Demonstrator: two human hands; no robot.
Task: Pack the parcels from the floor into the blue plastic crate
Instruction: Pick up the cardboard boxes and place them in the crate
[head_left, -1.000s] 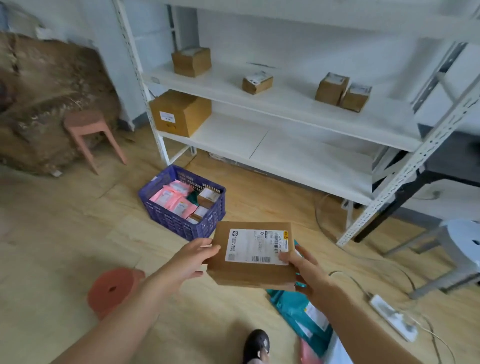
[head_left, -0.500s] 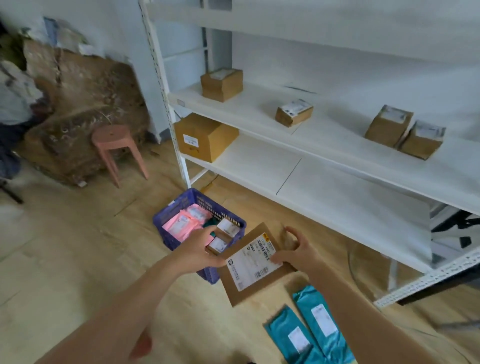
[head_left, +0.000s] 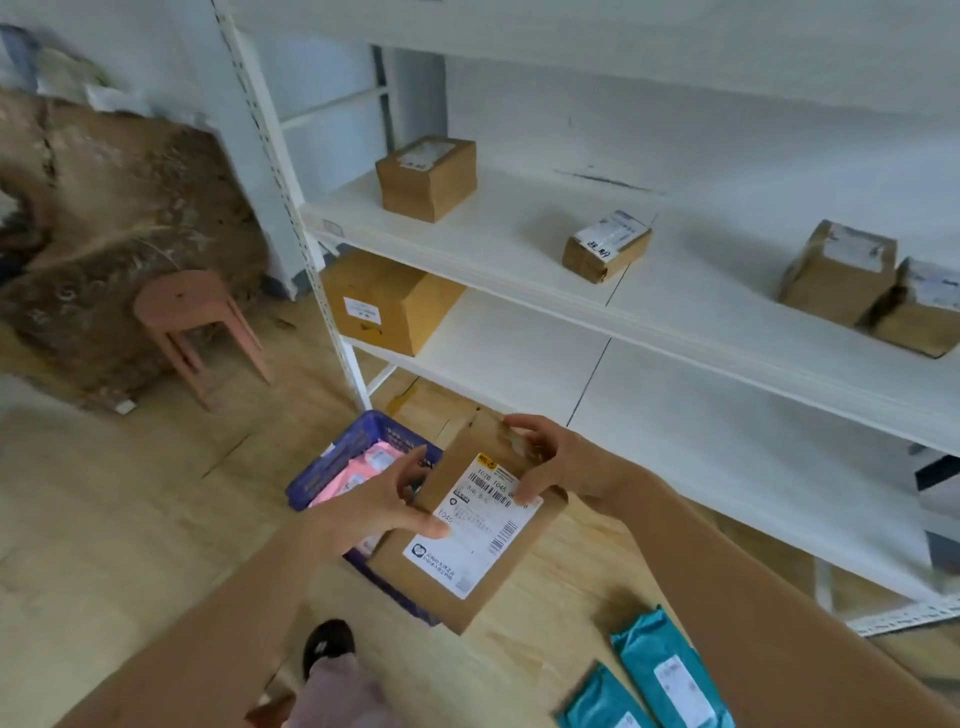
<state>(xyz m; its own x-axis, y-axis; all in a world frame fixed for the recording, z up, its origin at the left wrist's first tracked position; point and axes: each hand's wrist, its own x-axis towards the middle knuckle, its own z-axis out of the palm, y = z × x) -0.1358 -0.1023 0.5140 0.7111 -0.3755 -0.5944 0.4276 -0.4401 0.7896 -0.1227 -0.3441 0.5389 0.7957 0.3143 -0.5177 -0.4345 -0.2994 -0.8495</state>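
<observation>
While both hands, left hand (head_left: 382, 506) and right hand (head_left: 558, 460), are gripping opposite edges of the flat cardboard parcel (head_left: 467, 530) low in the frame's centre, it is looking stiff and light above the blue crate (head_left: 332, 467).

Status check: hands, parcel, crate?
Both hands, left and right, grip brown parcel above blue crate. Pink parcels inside. Nothing blocking.

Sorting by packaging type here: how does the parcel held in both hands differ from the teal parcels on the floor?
The held parcel is a brown cardboard mailer; the teal parcels are glossy plastic bags. It is wide and squarish, they are narrow and long. It sits tilted above the blue crate; they lie flat on the floor. All carry white shipping labels.
</observation>
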